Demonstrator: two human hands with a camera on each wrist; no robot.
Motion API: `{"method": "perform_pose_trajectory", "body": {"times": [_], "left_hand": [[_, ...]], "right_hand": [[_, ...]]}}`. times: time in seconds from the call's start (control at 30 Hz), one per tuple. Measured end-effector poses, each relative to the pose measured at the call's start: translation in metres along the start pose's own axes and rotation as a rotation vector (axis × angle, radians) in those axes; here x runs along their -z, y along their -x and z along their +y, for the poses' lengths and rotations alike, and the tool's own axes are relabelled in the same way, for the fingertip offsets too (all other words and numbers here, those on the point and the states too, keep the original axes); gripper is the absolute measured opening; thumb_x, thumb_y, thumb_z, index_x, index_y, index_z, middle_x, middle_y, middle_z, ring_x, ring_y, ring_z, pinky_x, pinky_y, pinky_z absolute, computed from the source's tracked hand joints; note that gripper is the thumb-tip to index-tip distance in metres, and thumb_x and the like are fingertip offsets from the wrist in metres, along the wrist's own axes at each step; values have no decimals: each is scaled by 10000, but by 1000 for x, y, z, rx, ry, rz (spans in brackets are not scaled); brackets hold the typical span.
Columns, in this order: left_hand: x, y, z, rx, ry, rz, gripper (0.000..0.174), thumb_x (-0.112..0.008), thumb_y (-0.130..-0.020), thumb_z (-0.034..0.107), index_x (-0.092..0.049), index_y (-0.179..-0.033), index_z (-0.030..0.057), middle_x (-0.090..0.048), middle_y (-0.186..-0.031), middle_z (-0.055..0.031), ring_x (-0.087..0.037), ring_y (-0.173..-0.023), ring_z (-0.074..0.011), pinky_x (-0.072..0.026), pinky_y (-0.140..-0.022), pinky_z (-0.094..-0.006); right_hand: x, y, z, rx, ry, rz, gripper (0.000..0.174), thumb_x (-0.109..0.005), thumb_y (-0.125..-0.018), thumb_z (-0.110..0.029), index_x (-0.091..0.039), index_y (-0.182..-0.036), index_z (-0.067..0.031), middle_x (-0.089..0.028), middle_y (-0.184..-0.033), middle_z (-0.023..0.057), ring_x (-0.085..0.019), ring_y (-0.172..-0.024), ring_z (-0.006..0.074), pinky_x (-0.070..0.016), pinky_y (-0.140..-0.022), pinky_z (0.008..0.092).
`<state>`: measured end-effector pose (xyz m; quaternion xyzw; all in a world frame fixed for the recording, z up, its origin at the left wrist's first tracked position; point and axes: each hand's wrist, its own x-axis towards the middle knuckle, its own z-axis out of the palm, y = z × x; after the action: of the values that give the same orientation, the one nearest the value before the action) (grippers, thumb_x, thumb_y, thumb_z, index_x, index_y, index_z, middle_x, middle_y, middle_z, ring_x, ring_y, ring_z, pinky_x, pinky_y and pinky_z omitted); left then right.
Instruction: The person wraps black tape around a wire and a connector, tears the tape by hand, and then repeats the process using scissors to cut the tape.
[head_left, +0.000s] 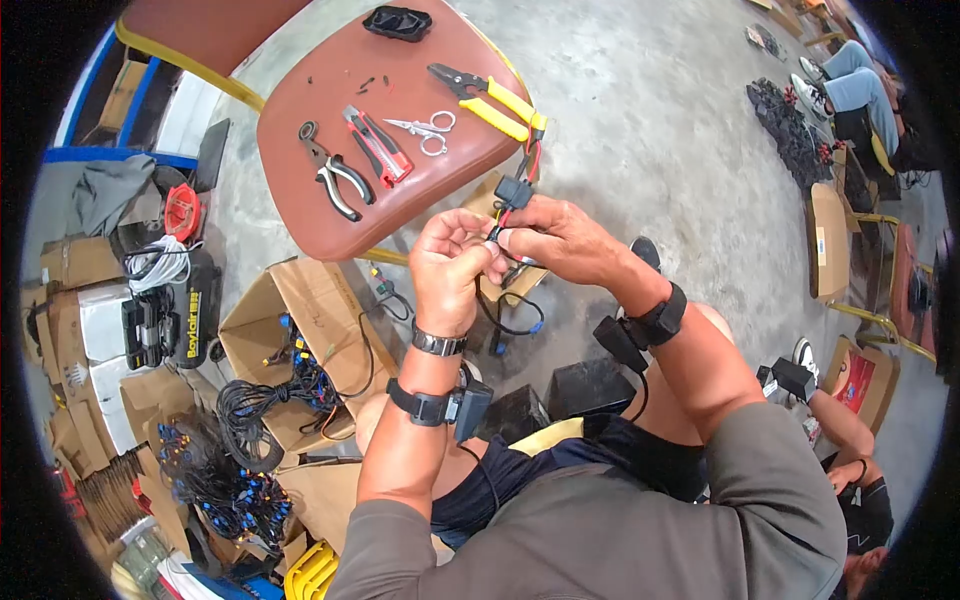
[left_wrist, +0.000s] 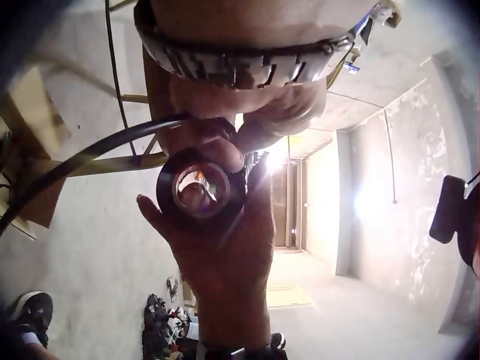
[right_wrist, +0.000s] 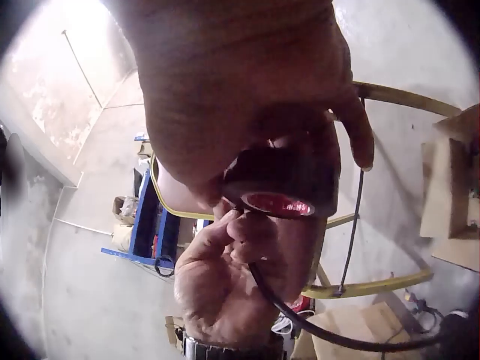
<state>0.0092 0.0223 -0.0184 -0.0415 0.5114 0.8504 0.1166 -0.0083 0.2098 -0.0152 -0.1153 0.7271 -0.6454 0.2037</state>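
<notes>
Wrapping is judged best done with the tape kept taut and each turn overlapped: the black tape roll (right_wrist: pixel 281 184) is gripped by the curled right hand (head_left: pixel 560 235), while the black cable (right_wrist: pixel 300 324) is pinched steady by the left hand (head_left: pixel 455 265), near the chair seat (head_left: pixel 330 90).

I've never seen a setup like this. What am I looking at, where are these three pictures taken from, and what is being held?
No machine here: a person works with bare hands and wears three cameras. The wide picture comes from the head, looking down; the other two come from each wrist, close to that hand. The left hand pinches a black cable, and the right hand holds a roll of black tape. On the chair seat lie pliers, red-handled cutters, scissors and a yellow-handled tool.
</notes>
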Motion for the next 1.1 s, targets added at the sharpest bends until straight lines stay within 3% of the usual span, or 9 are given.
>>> {"method": "perform_pose_trajectory", "body": {"times": [0.07,0.23,0.43,0.57,0.67,0.87,0.97,1.07,1.1], "left_hand": [[-5,1,4,53,38,33,257,-579,-811,-131,-576,-1031,1,-657,-942,-105,-645,-640,-150,-496,-501,-240],[0,-1,6,100,122,28,237,-584,-827,-110,-597,-1019,28,-673,-971,-112,-554,-574,-130,-403,-449,-223],[-3,3,4,133,203,102,210,-593,-838,-100,-615,-997,35,-681,-916,-109,-539,-541,-120,-354,-407,-216],[-8,4,2,107,217,152,214,-589,-839,-107,-620,-1001,29,-677,-898,-108,-544,-534,-114,-350,-401,-210],[-7,7,3,105,222,133,221,-582,-846,-107,-621,-1017,28,-674,-891,-104,-546,-534,-117,-349,-400,-208],[-4,1,2,13,56,83,267,-643,-828,-106,-619,-1050,39,-663,-884,-63,-545,-561,-93,-358,-428,-201],[-12,6,9,6,-134,145,287,-700,-796,-101,-627,-1033,43,-630,-869,-2,-518,-557,-46,-363,-455,-182],[-2,4,1,-104,-260,152,288,-706,-791,-102,-634,-1032,37,-626,-883,7,-521,-592,-33,-392,-501,-176],[1,3,-1,-152,-302,147,287,-706,-790,-104,-637,-1033,33,-625,-888,8,-525,-610,-30,-406,-522,-175]], "right_hand": [[-1,-2,0,-12,-19,-10,329,-603,-895,-254,-695,-1060,16,-655,-788,87,-592,-752,124,-496,-698,315],[-1,-3,3,-71,-25,-26,302,-591,-890,-230,-690,-1047,9,-651,-785,75,-579,-742,120,-492,-688,319],[1,-1,4,70,79,-12,254,-601,-889,-199,-693,-1022,-3,-633,-759,41,-559,-727,102,-483,-669,312],[-1,1,9,6,-76,-35,248,-612,-884,-206,-693,-1004,-5,-684,-799,93,-604,-715,182,-497,-684,351],[3,0,13,0,121,-64,251,-620,-891,-211,-693,-1018,-8,-707,-848,123,-618,-735,201,-507,-697,363],[-5,-9,28,89,-9,92,339,-661,-880,-254,-674,-1110,-4,-718,-961,172,-679,-844,236,-529,-758,356],[-2,-7,18,10,-74,-11,395,-676,-874,-256,-654,-1145,30,-716,-999,186,-691,-876,244,-534,-772,353],[11,-6,20,157,197,12,384,-689,-864,-254,-672,-1127,26,-723,-936,165,-687,-837,201,-538,-738,340],[20,-6,17,81,238,8,371,-695,-857,-263,-684,-1102,15,-721,-908,158,-686,-820,192,-538,-723,337]]}}
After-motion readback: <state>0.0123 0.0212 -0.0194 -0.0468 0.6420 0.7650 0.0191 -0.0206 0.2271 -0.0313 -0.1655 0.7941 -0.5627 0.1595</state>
